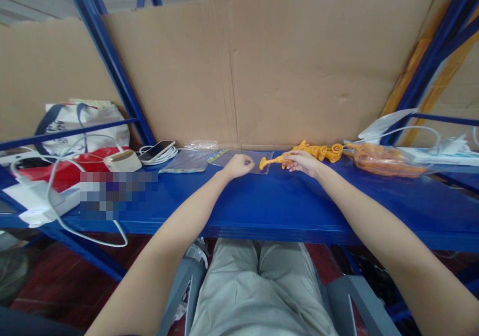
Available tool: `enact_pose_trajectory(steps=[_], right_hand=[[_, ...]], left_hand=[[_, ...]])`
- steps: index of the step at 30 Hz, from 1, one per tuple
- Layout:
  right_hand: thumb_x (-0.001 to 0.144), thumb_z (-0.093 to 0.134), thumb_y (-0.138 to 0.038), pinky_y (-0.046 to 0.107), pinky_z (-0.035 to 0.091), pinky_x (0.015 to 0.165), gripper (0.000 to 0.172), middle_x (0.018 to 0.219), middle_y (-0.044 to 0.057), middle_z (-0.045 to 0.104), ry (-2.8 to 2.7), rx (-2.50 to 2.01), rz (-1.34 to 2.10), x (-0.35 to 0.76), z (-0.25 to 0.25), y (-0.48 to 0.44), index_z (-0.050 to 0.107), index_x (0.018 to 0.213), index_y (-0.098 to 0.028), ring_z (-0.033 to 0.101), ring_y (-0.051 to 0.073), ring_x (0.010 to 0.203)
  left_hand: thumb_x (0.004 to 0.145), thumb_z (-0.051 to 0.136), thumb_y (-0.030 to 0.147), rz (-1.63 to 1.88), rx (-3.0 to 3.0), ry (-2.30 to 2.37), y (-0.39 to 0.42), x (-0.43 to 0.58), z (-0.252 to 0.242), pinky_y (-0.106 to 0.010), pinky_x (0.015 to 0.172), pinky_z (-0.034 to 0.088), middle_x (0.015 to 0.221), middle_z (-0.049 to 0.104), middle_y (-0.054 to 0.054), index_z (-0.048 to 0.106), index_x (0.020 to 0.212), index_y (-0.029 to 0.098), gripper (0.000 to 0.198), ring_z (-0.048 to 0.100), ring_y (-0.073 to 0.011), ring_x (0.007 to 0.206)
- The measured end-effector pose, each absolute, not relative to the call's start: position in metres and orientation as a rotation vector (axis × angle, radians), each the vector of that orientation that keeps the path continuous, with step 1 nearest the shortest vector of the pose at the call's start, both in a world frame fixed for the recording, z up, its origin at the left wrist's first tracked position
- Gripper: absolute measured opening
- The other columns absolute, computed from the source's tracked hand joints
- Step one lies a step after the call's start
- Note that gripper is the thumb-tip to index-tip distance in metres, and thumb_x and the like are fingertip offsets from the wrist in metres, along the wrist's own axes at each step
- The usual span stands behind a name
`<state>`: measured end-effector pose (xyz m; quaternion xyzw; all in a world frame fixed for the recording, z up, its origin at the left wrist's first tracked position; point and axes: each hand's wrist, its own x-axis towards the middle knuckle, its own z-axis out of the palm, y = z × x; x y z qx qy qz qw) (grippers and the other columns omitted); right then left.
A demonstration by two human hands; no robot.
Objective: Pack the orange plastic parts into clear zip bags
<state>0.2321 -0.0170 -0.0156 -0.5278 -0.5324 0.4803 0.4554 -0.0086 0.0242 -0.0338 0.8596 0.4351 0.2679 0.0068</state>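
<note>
My right hand grips an orange plastic piece with a slim stem and a flared end, which points left toward my other hand. Closed fingers of my left hand rest at a clear plastic bag with a colourful printed strip; the exact grip is hard to make out. Just behind and right of my right hand lie several more orange plastic pieces with round cup-like ends. Left of my left hand is a flat stack of clear bags.
A filled bag of orange pieces lies on the blue shelf at right. At left are a phone, a white charger, cables, a power strip and a cloth bag. A cardboard wall stands behind.
</note>
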Motion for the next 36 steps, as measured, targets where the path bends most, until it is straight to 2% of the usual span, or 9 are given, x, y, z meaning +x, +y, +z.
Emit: enact_pose_trajectory(steps=[3, 7, 11, 19, 25, 30, 36], right_hand=[[0.085, 0.061, -0.011, 0.018, 0.048, 0.049, 0.005, 0.06, 0.002, 0.065, -1.313, -1.298, 1.192, 0.229, -0.015, -0.019, 0.06, 0.082, -0.015, 0.057, 0.008, 0.048], [0.084, 0.062, -0.013, 0.017, 0.046, 0.046, 0.004, 0.06, 0.002, 0.065, -1.309, -1.341, 1.127, 0.229, -0.013, -0.019, 0.059, 0.083, -0.015, 0.056, 0.008, 0.046], [0.083, 0.064, -0.013, 0.016, 0.044, 0.043, 0.007, 0.058, 0.001, 0.064, -1.3, -1.406, 1.042, 0.23, -0.012, -0.018, 0.058, 0.08, -0.015, 0.054, 0.007, 0.043], [0.083, 0.067, -0.016, 0.016, 0.045, 0.043, 0.009, 0.059, 0.003, 0.066, -1.338, -1.392, 1.043, 0.231, -0.016, -0.015, 0.058, 0.081, -0.015, 0.055, 0.008, 0.044], [0.084, 0.063, -0.014, 0.017, 0.045, 0.043, 0.006, 0.06, 0.003, 0.066, -1.338, -1.403, 1.055, 0.23, -0.015, -0.016, 0.059, 0.08, -0.015, 0.055, 0.008, 0.043], [0.079, 0.07, -0.015, 0.016, 0.046, 0.045, 0.01, 0.062, 0.002, 0.066, -1.339, -1.334, 1.085, 0.228, -0.016, -0.016, 0.06, 0.079, -0.014, 0.057, 0.007, 0.047], [0.076, 0.067, -0.003, 0.016, 0.05, 0.052, 0.013, 0.064, 0.0, 0.065, -1.317, -1.204, 1.13, 0.218, -0.018, -0.017, 0.061, 0.078, -0.014, 0.058, 0.006, 0.052]], left_hand=[[0.079, 0.053, 0.028, 0.785, 2.701, 1.303, 0.016, 0.003, -0.035, -0.028, 0.081, 0.051, 0.089, 0.075, -0.006, 0.073, 0.078, 0.017, 0.023, 0.068, -0.0197, 0.087], [0.081, 0.055, 0.04, 0.665, 2.73, 1.471, 0.008, 0.012, -0.037, -0.028, 0.07, 0.05, 0.078, 0.071, -0.007, 0.067, 0.068, 0.016, 0.03, 0.067, -0.0202, 0.076], [0.08, 0.056, 0.046, 0.604, 2.705, 1.679, 0.002, 0.017, -0.037, -0.03, 0.069, 0.051, 0.086, 0.069, -0.008, 0.065, 0.07, 0.018, 0.031, 0.067, -0.023, 0.081], [0.079, 0.056, 0.027, 0.51, 2.7, 1.756, -0.006, 0.024, -0.032, -0.03, 0.074, 0.052, 0.098, 0.069, -0.007, 0.067, 0.077, 0.019, 0.013, 0.066, -0.0236, 0.091], [0.083, 0.052, 0.02, 0.494, 2.757, 1.781, -0.015, 0.028, -0.026, -0.028, 0.074, 0.051, 0.101, 0.067, -0.01, 0.066, 0.084, 0.016, 0.015, 0.065, -0.0225, 0.093], [0.088, 0.045, 0.018, 0.606, 2.878, 1.718, -0.015, 0.028, -0.026, -0.026, 0.074, 0.051, 0.101, 0.066, -0.01, 0.064, 0.091, 0.015, 0.02, 0.062, -0.0201, 0.094], [0.088, 0.043, 0.014, 0.682, 3.028, 1.574, -0.017, 0.031, -0.027, -0.027, 0.08, 0.051, 0.105, 0.064, -0.011, 0.062, 0.096, 0.014, 0.021, 0.059, -0.02, 0.099]])
